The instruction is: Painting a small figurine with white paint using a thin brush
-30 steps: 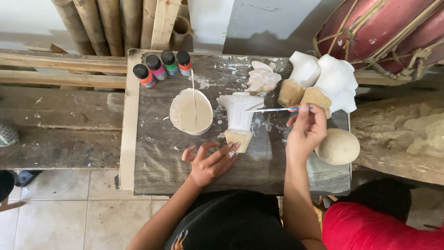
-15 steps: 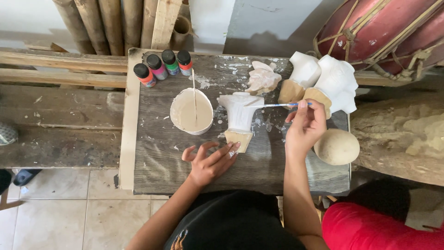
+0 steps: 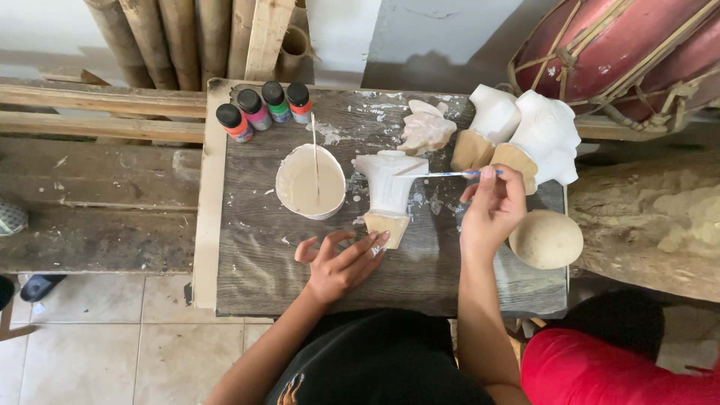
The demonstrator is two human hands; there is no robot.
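Little has shifted since the earlier frame: the left hand stays spread open on the bench, fingertips touching the wooden base of the white carving. Right of it, the right hand pinches a thin brush against the carving. Farther left sits a paint bowl.

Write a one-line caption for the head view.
Right hand brushes white paint onto a wooden figurine with a thin paintbrush, left hand steadying its base beside a paint bowl.
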